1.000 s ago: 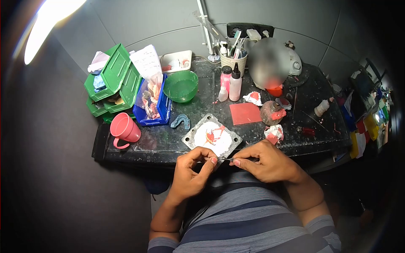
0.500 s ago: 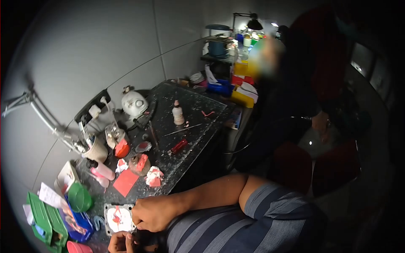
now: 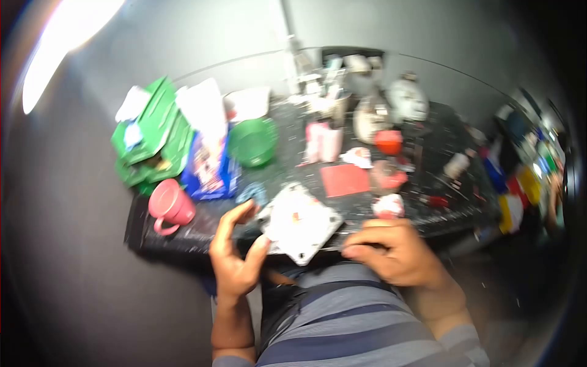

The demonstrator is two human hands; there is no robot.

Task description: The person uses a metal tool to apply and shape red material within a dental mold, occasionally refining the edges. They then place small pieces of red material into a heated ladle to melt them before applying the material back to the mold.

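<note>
At the table's front edge lies a square metal dental flask half (image 3: 299, 227) filled with white plaster, a small red patch at its middle. My left hand (image 3: 237, 252) is beside its left corner, thumb and fingers spread apart. To the right of the flask my right hand (image 3: 394, 251) is closed, fingers curled toward the thumb; whatever they may hold is hidden. Just beyond that hand is a white lump with pink on it (image 3: 389, 207). A flat pink-red wax sheet (image 3: 345, 180) lies behind the flask.
A pink mug (image 3: 172, 205) stands at the left front corner. Behind it are green trays (image 3: 174, 137), a blue bag (image 3: 211, 174) and a green bowl (image 3: 254, 142). Pink bottles (image 3: 323, 144) and a red-handled tool (image 3: 434, 200) are farther right. Part of another person (image 3: 554, 202) shows at the far right.
The view has swung left and down onto the table. Both hands, earlier close together at the flask, are now apart on either side of it; the left has opened.
</note>
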